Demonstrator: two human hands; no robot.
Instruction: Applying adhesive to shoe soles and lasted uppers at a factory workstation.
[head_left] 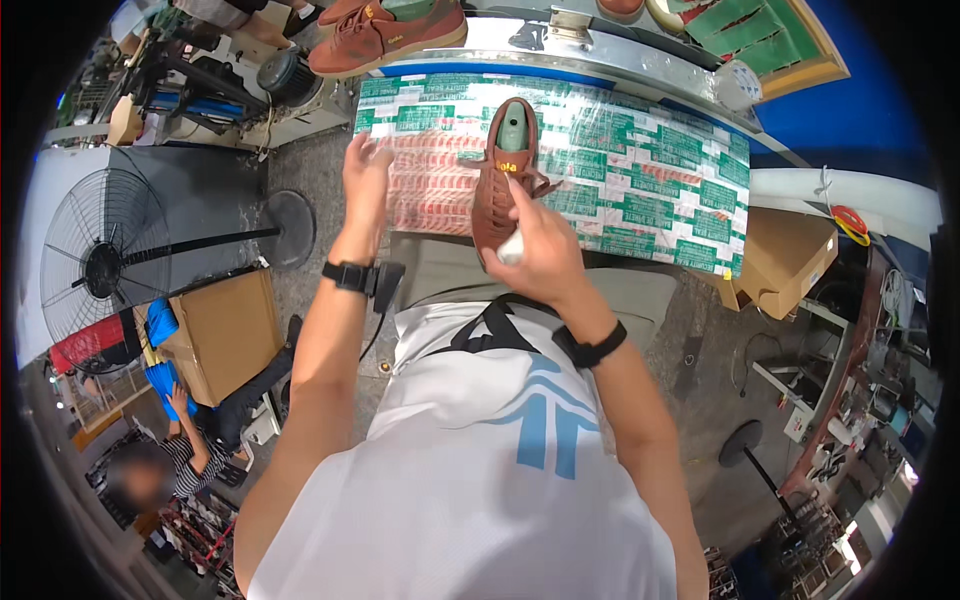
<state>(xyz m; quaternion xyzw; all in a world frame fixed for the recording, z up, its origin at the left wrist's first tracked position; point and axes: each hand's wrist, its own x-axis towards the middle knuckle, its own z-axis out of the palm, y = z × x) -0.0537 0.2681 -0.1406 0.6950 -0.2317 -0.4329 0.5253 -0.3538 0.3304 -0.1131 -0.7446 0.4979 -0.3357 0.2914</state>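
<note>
A reddish-brown lace-up shoe (492, 205) lies on the table with its toe toward me; a green shoe last (512, 128) fills its opening. Its lace ends stick out at both sides. My right hand (548, 250) is at the shoe's right front, its index finger reaching up to the tongue. Curled fingers of that hand hold a small white wad (511, 249), its kind unclear and partly hidden. Off to the left, my left hand (366, 175) hovers over the table's left edge, apart from the shoe, fingers loosely spread and slightly blurred, with nothing visible in them.
Green-and-white printed tape covers the table (640, 190). More brown shoes (390, 40) stand beyond its far left edge, along a metal rail (600, 50). A standing fan (105, 265) and cardboard box (225, 335) are at left, near another person (190, 450). An open carton (785, 260) sits at right.
</note>
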